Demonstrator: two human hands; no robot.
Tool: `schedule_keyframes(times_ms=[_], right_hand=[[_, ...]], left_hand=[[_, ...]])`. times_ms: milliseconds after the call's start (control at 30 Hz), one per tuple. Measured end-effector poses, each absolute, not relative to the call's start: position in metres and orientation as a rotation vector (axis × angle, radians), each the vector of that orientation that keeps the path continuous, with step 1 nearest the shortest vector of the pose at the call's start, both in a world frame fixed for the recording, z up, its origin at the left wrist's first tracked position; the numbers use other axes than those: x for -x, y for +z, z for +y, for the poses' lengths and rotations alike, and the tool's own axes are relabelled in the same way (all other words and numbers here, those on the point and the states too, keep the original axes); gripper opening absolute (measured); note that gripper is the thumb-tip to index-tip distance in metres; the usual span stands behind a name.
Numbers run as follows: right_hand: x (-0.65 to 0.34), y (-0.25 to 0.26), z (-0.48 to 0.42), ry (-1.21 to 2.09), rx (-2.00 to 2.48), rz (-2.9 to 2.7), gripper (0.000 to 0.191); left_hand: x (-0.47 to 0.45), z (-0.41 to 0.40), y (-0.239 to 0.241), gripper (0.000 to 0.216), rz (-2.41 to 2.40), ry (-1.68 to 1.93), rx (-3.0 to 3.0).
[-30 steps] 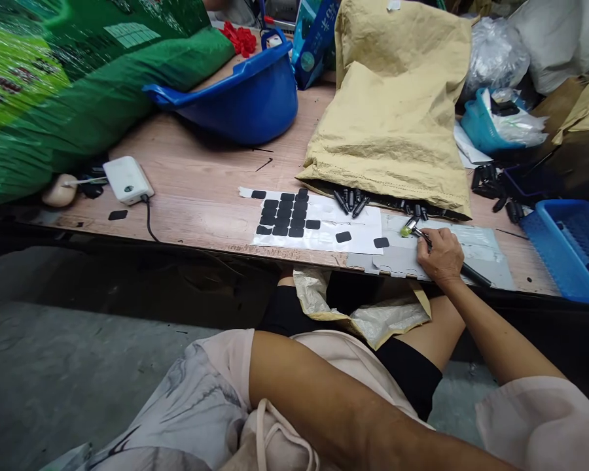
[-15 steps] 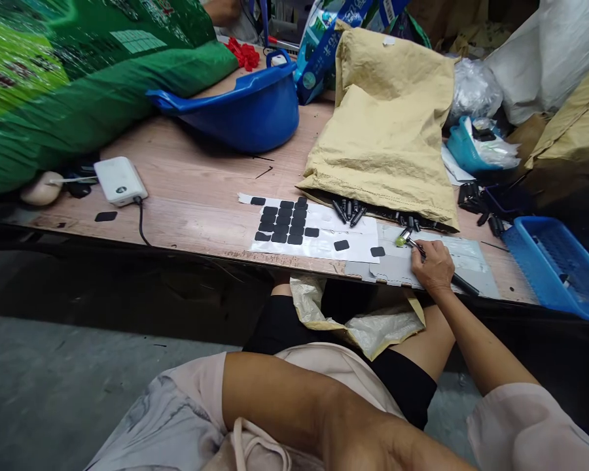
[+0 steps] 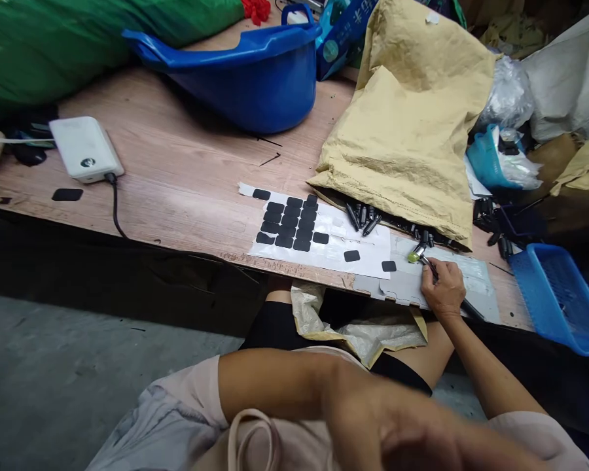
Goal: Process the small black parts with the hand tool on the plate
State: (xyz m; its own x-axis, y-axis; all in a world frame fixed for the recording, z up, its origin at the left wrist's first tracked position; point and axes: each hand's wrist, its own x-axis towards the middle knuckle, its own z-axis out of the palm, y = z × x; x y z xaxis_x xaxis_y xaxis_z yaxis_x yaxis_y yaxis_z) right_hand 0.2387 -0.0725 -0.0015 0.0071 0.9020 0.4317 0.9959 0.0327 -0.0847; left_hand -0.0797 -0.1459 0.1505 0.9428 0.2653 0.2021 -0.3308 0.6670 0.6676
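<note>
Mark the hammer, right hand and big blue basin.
Hammer (image 3: 418, 252): head view, on its metal head.
Right hand (image 3: 444, 289): head view, on its back.
Blue basin (image 3: 262, 88): head view, on its outer wall.

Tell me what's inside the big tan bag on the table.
Black pieces show at the open near edge of the tan bag; some lie out on the white sheet. Its upper side covers anything deeper, so that can't be seen.

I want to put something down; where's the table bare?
Widest: the table between white box, blue tub and paper sheet. Narrower: the strip between tub and sack. Crowded: before the sack's mouth, with black parts and the right hand holding a hammer-like tool.
</note>
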Motion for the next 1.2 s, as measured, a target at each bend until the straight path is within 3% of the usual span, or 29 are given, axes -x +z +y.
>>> schedule_keyframes(times_ms=[67, 167, 233, 400, 700, 900, 1200], right_hand=[[-0.240, -0.001, -0.075, -0.376, 1.907, -1.967, 0.029], [-0.240, 0.000, -0.076, -0.439, 1.855, -2.006, 0.028], [-0.240, 0.001, -0.077, -0.464, 1.828, -2.026, 0.027], [-0.239, 0.001, -0.078, -0.460, 1.838, -2.032, 0.027], [-0.234, -0.002, -0.071, -0.400, 1.842, -1.977, 0.027], [-0.225, -0.007, -0.069, -0.337, 1.881, -1.902, 0.026], [-0.222, -0.010, -0.065, -0.258, 1.899, -1.861, 0.028]], left_hand=[[0.069, -0.115, 0.134, 0.052, 0.044, 0.445, -0.953], [0.057, -0.057, 0.089, 0.024, 0.916, 0.859, -1.175], [0.058, -0.018, 0.060, 0.008, 1.374, 0.951, -1.220], [0.068, 0.036, 0.037, 0.009, 1.876, 0.834, -1.320], [0.073, 0.022, 0.039, 0.024, 1.910, 0.705, -1.407], [0.071, -0.003, 0.023, 0.027, 1.557, 0.904, -1.712], [0.045, -0.015, 0.008, 0.026, 1.202, 0.713, -2.080]])
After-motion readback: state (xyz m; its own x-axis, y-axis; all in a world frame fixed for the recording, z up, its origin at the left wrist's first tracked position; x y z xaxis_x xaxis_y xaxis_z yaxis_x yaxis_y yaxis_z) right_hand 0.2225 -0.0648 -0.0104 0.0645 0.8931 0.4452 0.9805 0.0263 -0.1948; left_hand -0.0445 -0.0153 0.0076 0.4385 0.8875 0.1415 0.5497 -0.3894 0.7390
